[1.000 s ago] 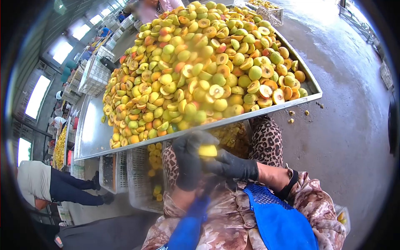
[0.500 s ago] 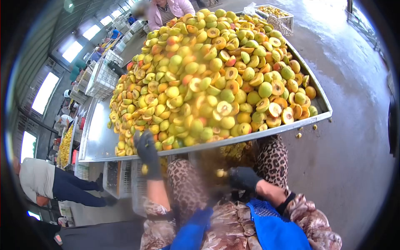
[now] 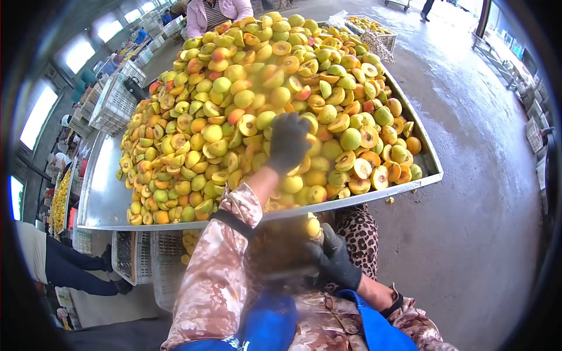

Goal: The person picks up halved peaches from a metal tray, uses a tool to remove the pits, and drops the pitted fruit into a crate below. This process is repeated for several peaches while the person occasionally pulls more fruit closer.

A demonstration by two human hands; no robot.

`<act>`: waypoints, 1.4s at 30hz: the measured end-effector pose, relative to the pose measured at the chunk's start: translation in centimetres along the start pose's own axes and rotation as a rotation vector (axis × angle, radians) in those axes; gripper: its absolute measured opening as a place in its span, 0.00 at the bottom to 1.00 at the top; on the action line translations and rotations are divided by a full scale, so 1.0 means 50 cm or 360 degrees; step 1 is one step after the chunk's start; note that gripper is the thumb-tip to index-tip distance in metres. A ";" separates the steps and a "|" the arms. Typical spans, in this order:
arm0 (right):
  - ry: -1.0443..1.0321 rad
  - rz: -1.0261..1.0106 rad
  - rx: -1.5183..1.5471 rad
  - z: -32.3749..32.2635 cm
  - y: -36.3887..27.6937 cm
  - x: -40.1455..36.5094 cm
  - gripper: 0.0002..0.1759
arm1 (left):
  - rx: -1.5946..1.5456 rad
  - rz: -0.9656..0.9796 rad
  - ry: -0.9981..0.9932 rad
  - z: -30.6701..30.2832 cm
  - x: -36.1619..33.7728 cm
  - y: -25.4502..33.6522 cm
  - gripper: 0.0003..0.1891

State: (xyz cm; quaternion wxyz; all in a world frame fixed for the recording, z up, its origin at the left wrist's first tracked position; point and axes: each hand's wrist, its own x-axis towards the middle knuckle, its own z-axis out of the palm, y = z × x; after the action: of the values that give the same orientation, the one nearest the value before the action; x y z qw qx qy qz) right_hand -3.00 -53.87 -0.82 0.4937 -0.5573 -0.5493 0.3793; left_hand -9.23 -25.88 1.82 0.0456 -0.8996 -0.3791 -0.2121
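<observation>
A big heap of halved, pitted peaches [image 3: 205, 134], yellow-green with some red, covers a metal tray table [image 3: 386, 190]. My left hand [image 3: 290, 143], in a dark glove, lies back up on the middle of the heap. Its fingers curl down among the fruit; what is under them is hidden. Below the tray's near edge, over my lap, my gloved right hand [image 3: 336, 257] has thumb and fingers around a yellow peach piece [image 3: 314, 227]. The space beneath that piece is blurred.
White plastic crates [image 3: 170, 263] stand under the tray's left side. Another crate of fruit [image 3: 372, 26] is beyond the far right corner. Across the heap is a person in a pink jacket [image 3: 234, 9]. Another person's dark-trousered legs [image 3: 76, 263] show at the left.
My left hand has moved from the tray's near left edge up and right onto the heap. My right hand has risen little, with the fruit piece near its fingertips. The view has shifted.
</observation>
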 end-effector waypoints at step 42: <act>-0.0223 -0.0466 -0.0195 0.093 -0.079 -0.020 0.32 | -0.3222 -0.1335 0.0598 -0.296 -0.448 0.179 0.28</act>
State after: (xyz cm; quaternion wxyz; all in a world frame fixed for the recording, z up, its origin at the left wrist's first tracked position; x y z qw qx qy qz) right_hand -8.53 -54.57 1.82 0.4694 -0.4724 -0.6799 0.3071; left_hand -22.05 -50.65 6.60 -0.7283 -0.2755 -0.2922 -0.5552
